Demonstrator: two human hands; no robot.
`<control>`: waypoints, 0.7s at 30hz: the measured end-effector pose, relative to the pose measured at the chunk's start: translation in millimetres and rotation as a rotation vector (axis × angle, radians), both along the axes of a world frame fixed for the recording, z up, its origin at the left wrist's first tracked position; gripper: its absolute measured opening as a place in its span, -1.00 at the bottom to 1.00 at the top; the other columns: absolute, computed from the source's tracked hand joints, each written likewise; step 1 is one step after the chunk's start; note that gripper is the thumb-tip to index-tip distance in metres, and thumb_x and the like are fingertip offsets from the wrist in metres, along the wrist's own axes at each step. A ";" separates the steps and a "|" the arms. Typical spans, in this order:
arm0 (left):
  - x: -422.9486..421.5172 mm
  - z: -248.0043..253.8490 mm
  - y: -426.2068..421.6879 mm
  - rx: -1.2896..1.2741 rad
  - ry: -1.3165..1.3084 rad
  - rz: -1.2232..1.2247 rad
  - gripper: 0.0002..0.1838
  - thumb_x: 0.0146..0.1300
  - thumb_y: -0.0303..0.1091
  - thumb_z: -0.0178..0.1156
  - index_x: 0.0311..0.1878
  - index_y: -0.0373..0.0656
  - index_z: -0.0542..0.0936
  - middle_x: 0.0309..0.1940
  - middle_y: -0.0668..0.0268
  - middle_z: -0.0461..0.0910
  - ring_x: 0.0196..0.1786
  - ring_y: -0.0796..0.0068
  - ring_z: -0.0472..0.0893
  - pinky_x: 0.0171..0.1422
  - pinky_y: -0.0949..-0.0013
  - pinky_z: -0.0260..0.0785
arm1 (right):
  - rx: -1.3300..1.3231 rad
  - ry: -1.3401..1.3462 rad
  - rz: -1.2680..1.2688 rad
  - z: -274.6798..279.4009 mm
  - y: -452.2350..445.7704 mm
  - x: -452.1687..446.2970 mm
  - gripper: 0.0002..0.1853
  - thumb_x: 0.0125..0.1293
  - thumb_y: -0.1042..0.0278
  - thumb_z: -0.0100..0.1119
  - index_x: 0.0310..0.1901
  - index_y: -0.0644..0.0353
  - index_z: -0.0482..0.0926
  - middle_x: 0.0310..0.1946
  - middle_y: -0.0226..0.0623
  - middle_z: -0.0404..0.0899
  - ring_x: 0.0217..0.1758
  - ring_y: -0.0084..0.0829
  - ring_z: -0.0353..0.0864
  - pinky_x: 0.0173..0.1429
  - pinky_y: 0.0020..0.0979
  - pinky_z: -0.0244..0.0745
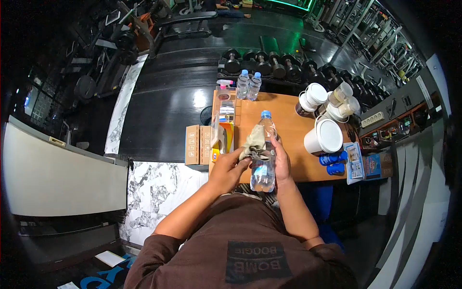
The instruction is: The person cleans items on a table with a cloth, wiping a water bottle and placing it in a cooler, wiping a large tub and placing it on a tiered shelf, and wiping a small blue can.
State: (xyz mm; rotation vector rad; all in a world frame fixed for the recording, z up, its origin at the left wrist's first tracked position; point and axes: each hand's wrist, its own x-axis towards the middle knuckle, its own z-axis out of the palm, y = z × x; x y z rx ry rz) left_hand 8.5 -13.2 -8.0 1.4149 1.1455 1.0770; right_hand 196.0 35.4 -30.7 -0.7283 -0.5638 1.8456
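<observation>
The clear bottle [263, 169] is at the frame's centre; from its left, the left hand [228, 169] pinches a beige cloth [255, 141] against it, the right hand [282, 163] grips its right side; farther right, a white bucket [328, 136] stands on the counter [289, 126].

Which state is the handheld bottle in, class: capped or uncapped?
Capped: a blue cap tops the bottle in the right hand. How tightly it is screwed on, I cannot tell.

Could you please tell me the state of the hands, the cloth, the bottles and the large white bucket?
Held bottle: capped
Cloth: crumpled, against the held bottle
Left hand: gripping the cloth
Right hand: holding the held bottle
Two far bottles: capped, upright
Large white bucket: lidded
</observation>
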 end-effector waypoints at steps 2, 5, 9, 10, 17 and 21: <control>-5.4 -0.3 5.6 -0.032 -0.146 -0.007 -0.70 0.60 -0.37 0.10 0.25 -0.30 0.61 -0.23 0.41 0.68 -0.26 0.65 0.55 -0.14 0.47 0.43 | -0.017 -0.040 0.053 -1.6 -0.4 5.4 -0.58 0.61 0.03 -0.06 0.37 0.00 0.33 0.03 -0.16 0.63 -0.18 -0.25 0.78 -0.23 -0.16 0.80; -6.5 6.5 16.1 -0.067 -0.497 0.083 -0.71 0.63 -0.40 0.06 0.26 -0.30 0.59 -0.12 0.37 0.69 -0.18 0.63 0.59 -0.08 0.47 0.45 | 0.003 -0.043 0.054 -5.5 -3.8 3.5 -0.58 0.61 0.03 -0.05 0.36 -0.01 0.33 -0.04 -0.19 0.62 -0.21 -0.26 0.77 -0.27 -0.16 0.80; 2.4 -16.1 21.8 -0.001 -0.435 0.130 -0.69 0.58 -0.42 0.10 0.27 -0.34 0.59 -0.15 0.24 0.74 -0.25 0.57 0.61 -0.10 0.42 0.47 | 0.022 -0.043 0.081 -7.6 -9.7 -4.9 -0.62 0.60 -0.05 -0.03 0.24 0.00 0.42 -0.17 -0.22 0.69 -0.30 -0.27 0.78 -0.30 -0.17 0.80; 6.5 -24.4 18.1 0.044 -0.250 0.123 -0.67 0.55 -0.43 0.13 0.28 -0.34 0.58 -0.20 0.17 0.74 -0.30 0.53 0.61 -0.13 0.39 0.47 | 0.046 -0.056 0.089 -9.0 -8.5 -3.1 -0.62 0.60 -0.03 -0.03 0.24 0.00 0.41 -0.11 -0.17 0.69 -0.29 -0.24 0.78 -0.30 -0.15 0.80; -5.1 -4.8 7.7 0.087 -0.059 0.017 -0.70 0.58 -0.37 0.12 0.24 -0.31 0.60 -0.30 0.29 0.71 -0.36 0.56 0.59 -0.24 0.40 0.46 | 0.036 -0.067 0.036 4.8 -3.5 3.6 -0.58 0.59 0.07 -0.03 0.35 0.02 0.32 0.00 -0.18 0.63 -0.27 -0.25 0.76 -0.29 -0.19 0.78; -11.3 12.3 24.0 0.053 -0.409 0.150 -0.74 0.61 -0.40 0.04 0.17 -0.28 0.62 -0.26 0.34 0.70 -0.28 0.61 0.58 -0.17 0.42 0.47 | 0.010 -0.099 0.049 -2.5 -3.9 -1.0 -0.61 0.62 -0.04 -0.08 0.27 -0.01 0.35 -0.13 -0.12 0.67 -0.32 -0.22 0.77 -0.33 -0.16 0.78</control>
